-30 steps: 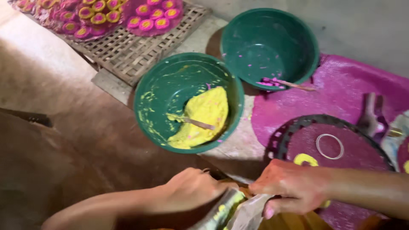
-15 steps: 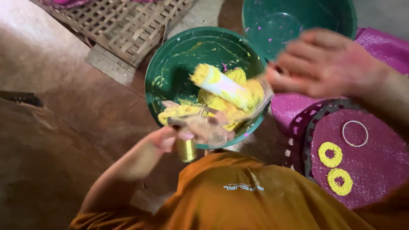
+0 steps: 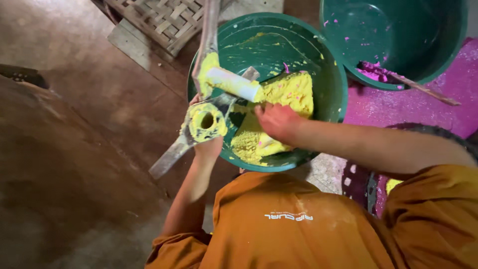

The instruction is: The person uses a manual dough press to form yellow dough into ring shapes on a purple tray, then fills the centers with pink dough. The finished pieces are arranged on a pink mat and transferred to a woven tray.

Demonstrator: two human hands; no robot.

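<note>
My left hand grips a metal hand press over the left rim of a green bowl. The press's round barrel is smeared with yellow dough and its mouth faces up. Its white plunger is swung open above the barrel, and the long metal handles stick out to the lower left and straight up. My right hand reaches into the bowl with fingers curled into the mound of yellow dough.
A second green bowl at the upper right holds pink dough scraps and a stick. It rests on a pink mat. A woven bamboo tray lies at the top. A dark round tray shows beside my orange shirt.
My right hand has dropped from above the bowl down into the yellow dough. The press now sits open at the bowl's left rim, barrel mouth up.
</note>
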